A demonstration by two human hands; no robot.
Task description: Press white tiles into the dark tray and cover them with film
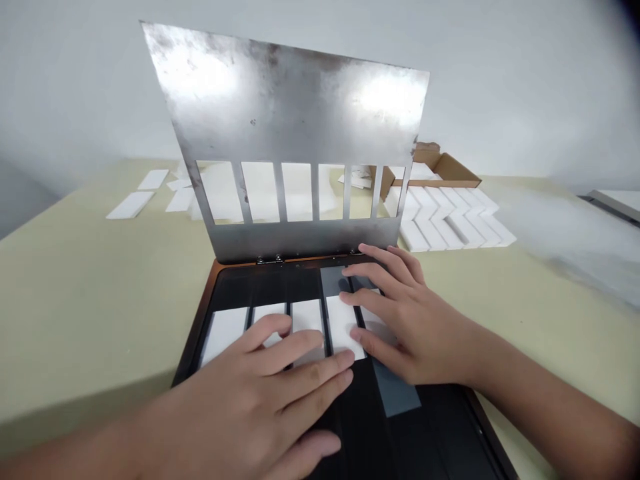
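A black tray (360, 427) lies in front of me with a row of white rectangular cards (227, 328) on it. My left hand (270, 393) is spread over the cards, its fingertips near the lower ends of the middle ones. Fingers apart, my right hand (410, 320) rests over the right end of the row, its thumb by a white card (343, 320). A grey strip (397, 393) shows below that hand. Hinged to the tray's far edge, a metal plate (300, 127) with rectangular openings stands raised. Neither hand grips anything visible.
Behind the plate at right are an open cardboard box (457, 170) and stacked white blocks (450, 220). Loose white cards (131, 205) lie at the left on the pale yellow table (75, 267). A grey wall rises behind. A white object (617, 203) sits at the far right.
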